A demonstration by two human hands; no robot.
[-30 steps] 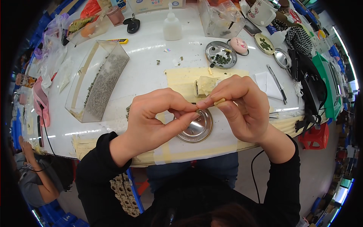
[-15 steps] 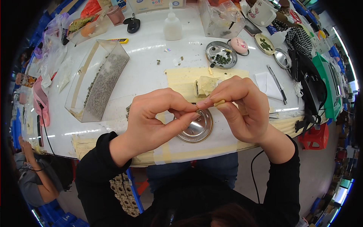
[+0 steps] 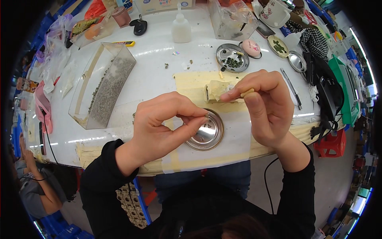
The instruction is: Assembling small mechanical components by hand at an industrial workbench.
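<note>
My left hand (image 3: 165, 125) is pinched closed above a round shiny metal dish (image 3: 205, 139), and a tiny piece (image 3: 207, 116) shows at its fingertips, too small to name. A few small dark bits lie in that dish. My right hand (image 3: 272, 109) is raised to the right, apart from the left, with a small yellowish lump (image 3: 247, 93) between thumb and fingers. Behind the hands sits a block wrapped in cream tape (image 3: 217, 91), partly covered by my right fingers.
A clear bin of grey granules (image 3: 113, 89) stands at left. Farther back are a white squeeze bottle (image 3: 181, 30) and a metal dish with dark green pieces (image 3: 245, 67). Tweezers (image 3: 292, 89) lie at right. Another person's arm (image 3: 43, 185) shows at far left.
My right hand has drawn away from the left fingertips, up and to the right, with the yellowish lump still in it. The left hand has stayed almost in place.
</note>
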